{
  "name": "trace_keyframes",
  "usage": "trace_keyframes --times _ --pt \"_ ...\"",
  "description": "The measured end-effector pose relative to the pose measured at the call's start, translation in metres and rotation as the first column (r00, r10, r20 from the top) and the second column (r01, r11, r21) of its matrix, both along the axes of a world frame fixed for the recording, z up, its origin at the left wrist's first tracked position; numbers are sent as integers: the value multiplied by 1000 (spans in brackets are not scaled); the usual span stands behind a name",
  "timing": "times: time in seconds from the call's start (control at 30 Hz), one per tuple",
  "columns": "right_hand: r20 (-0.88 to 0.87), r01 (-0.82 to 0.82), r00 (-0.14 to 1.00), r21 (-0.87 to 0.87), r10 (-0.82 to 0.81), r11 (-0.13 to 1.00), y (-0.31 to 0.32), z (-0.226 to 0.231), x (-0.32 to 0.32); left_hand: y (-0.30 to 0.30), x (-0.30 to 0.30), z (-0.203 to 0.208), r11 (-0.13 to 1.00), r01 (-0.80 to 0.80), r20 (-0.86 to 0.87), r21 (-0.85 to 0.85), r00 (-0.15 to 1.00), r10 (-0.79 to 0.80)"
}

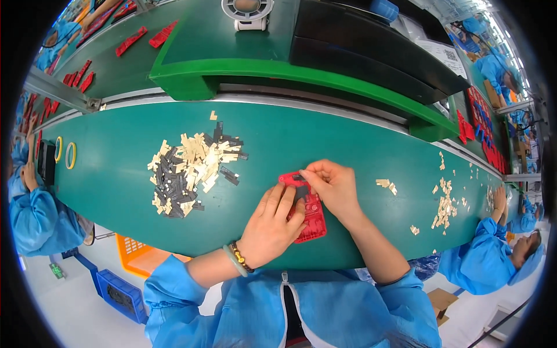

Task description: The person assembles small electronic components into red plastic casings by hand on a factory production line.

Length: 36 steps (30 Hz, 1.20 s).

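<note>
A red plastic casing (313, 220) with moulded ribs lies on the green table in front of me. My left hand (270, 223) lies across its left side, fingers curled over and holding it. At the casing's upper end, the thumb and forefinger of my right hand (333, 187) pinch together at a small black piece (298, 177), partly hidden by the fingertips. A larger dark patch shows inside the casing between my hands. Left of them spreads a pile of small cream pieces (200, 153) and black pieces (168, 180), many of them L-shaped.
Loose cream scraps (444, 209) lie to the right. Two yellow tape rings (70, 155) sit at the far left. Beyond the table edge stand a green shelf (261, 68) and a black box (371, 55). Co-workers in blue sit left and right. An orange crate (133, 255) is below.
</note>
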State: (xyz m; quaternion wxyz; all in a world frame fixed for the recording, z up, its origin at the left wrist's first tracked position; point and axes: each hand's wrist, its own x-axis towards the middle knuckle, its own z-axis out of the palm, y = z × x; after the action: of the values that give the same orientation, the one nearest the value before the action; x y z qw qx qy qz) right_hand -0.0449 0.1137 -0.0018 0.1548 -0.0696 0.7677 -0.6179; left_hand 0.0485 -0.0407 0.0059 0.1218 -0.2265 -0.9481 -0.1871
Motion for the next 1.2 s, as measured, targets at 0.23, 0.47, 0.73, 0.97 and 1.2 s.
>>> trace_keyframes --times 0.23,0.47,0.73,0.97,1.2 --pt "-42 23 999 35 -22 999 -6 -4 1 -1 -2 -2 999 -1 40 45 999 -1" --pt "-142 -9 989 166 33 986 -8 -5 -1 -4 -4 2 996 2 72 92 997 -9" --pt "-203 -6 977 265 62 964 -7 2 5 -7 -9 8 996 14 98 92 995 -23" --pt "-690 80 627 518 360 852 17 10 15 -5 -13 9 996 25 97 88 995 -34" --pt "-600 9 663 605 448 797 33 19 24 2 -29 12 998 -38 -11 46 999 38"
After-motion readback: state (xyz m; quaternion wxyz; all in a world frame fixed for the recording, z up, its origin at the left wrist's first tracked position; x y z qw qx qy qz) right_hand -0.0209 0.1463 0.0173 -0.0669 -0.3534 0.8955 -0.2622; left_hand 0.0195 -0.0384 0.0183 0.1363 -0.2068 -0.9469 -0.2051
